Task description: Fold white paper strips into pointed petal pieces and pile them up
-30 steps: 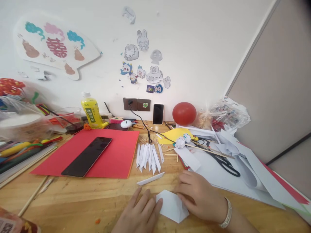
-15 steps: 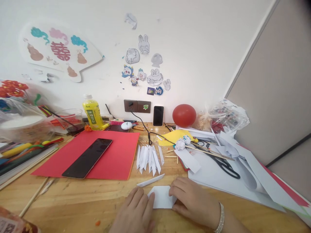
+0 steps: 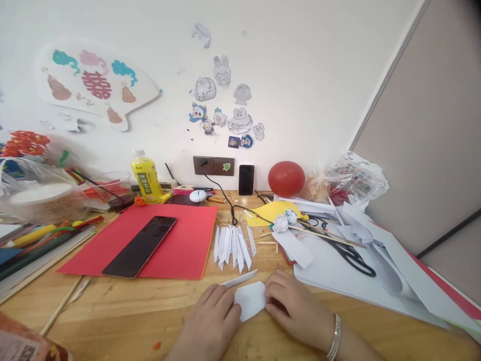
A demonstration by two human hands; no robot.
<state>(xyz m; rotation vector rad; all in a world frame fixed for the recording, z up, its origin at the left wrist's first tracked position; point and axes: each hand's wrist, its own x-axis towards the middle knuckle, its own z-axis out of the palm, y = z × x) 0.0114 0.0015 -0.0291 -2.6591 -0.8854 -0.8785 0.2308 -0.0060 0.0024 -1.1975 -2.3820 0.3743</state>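
Note:
A small piece of folded white paper [image 3: 250, 301] lies between my hands at the front of the wooden table, tilted slightly. My left hand [image 3: 214, 316] grips its left edge, with the fingers curled and the thumb against the paper. At the right edge, my right hand [image 3: 291, 306] pinches the paper between thumb and fingers; a bracelet circles that wrist. Just beyond the left fingers lies a single folded paper strip [image 3: 240, 278]. Farther back, several similar folded strips [image 3: 233, 245] lie side by side in a row.
On the left, a black phone [image 3: 141, 245] rests on red paper [image 3: 191, 245]. Scissors [image 3: 353, 258] lie on white sheets [image 3: 323, 276] at right. A yellow drink bottle [image 3: 146, 178], an upright phone [image 3: 246, 180] and a red balloon [image 3: 286, 179] stand along the wall.
The white paper has turned, its right side rising away from me. My left fingers have curled more over its left edge. The view has shifted slightly.

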